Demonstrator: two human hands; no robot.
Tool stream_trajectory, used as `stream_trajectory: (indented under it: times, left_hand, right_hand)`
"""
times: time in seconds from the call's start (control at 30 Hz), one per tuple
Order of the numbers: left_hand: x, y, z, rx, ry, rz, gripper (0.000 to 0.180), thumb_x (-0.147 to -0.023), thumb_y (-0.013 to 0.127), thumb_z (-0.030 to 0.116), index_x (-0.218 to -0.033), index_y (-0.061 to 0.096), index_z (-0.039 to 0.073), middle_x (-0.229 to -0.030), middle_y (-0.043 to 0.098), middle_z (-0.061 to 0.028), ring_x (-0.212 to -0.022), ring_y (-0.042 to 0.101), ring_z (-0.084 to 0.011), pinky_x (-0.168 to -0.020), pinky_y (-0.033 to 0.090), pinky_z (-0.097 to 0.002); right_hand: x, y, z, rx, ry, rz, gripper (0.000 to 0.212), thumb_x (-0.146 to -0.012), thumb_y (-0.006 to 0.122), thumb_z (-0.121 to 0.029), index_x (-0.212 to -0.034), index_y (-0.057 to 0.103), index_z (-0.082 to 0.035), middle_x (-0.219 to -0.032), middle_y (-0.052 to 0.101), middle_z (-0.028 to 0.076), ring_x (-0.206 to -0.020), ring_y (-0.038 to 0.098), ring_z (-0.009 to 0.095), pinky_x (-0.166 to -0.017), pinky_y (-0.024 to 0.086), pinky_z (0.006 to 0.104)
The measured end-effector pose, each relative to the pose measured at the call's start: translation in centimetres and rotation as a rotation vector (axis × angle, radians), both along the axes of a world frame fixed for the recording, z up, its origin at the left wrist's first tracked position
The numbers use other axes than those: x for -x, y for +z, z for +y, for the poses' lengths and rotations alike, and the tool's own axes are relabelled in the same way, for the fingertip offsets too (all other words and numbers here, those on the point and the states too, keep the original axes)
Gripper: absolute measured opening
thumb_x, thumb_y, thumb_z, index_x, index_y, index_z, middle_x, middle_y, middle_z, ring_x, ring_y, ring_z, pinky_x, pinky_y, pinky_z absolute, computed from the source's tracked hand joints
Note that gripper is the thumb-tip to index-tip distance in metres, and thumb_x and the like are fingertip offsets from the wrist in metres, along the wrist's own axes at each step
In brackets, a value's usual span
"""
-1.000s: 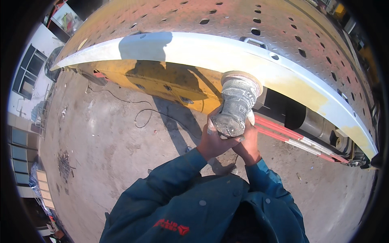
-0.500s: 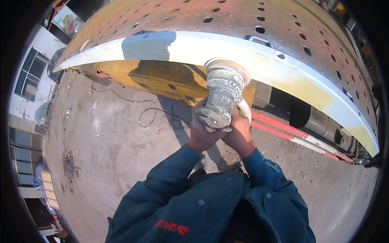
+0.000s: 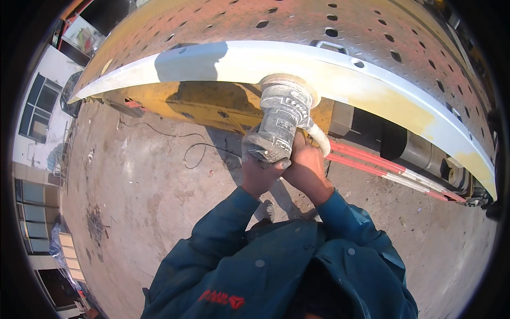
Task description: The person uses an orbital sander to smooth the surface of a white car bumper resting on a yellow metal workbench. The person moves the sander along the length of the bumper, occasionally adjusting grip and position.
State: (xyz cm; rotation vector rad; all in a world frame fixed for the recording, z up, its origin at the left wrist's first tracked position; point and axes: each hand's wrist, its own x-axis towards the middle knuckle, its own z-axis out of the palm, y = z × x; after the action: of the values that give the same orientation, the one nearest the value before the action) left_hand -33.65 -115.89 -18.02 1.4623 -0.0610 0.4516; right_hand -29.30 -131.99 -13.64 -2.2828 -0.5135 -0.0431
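Observation:
A dust-covered grey disc sander (image 3: 284,114) has its round pad against the white-and-yellowish edge beam (image 3: 244,61) of a large metal deck. My left hand (image 3: 258,175) is closed around the rear end of the sander, thumb showing on the near side. Close beside it, my right hand (image 3: 309,169) grips the sander from below and to the right; the tool hides part of its fingers. A pale hose (image 3: 319,139) leaves the sander near its head and bends down past my right hand.
Perforated reddish tread plate (image 3: 297,26) stretches beyond the beam, with a metal handle (image 3: 330,45) near its edge. Below hang a yellow panel (image 3: 212,103) and red-and-white bars (image 3: 377,167). A dark cable (image 3: 199,149) loops across the concrete ground. Buildings stand at left.
The sander and both hands have shifted slightly left, and the rear of the sander has swung left. Both hands keep their hold on it. The whole view has moved a little.

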Motion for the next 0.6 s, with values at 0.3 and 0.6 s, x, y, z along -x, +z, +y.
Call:
stream_trajectory:
  times: [0.3,0.6]
  left_hand:
    - [-0.2,-1.1,-6.7,-0.253,-0.191,-0.039,0.127,-0.077,0.105,0.029,-0.17,0.025,-0.002,-0.159,0.056,-0.0255,-0.146,0.061,-0.0345,-0.123,0.051,-0.0491]
    - [-0.6,-1.9,-1.8,-0.152,-0.064,-0.005,0.124,-0.075,0.106,0.032,-0.168,0.031,-0.004,-0.158,0.058,-0.0238,-0.147,0.061,-0.0319,-0.124,0.049,-0.0472]
  right_hand:
    - [1.8,-4.8,-7.8,-0.216,-0.173,-0.014,0.074,-0.082,0.091,-0.025,-0.145,0.062,-0.001,-0.113,0.082,0.025,-0.108,0.08,0.047,-0.091,0.064,0.0503]
    - [0.2,-3.6,-2.1,-0.106,-0.056,-0.19,0.071,-0.081,0.094,-0.029,-0.137,0.064,0.002,-0.106,0.081,0.024,-0.096,0.081,0.044,-0.084,0.064,0.0482]
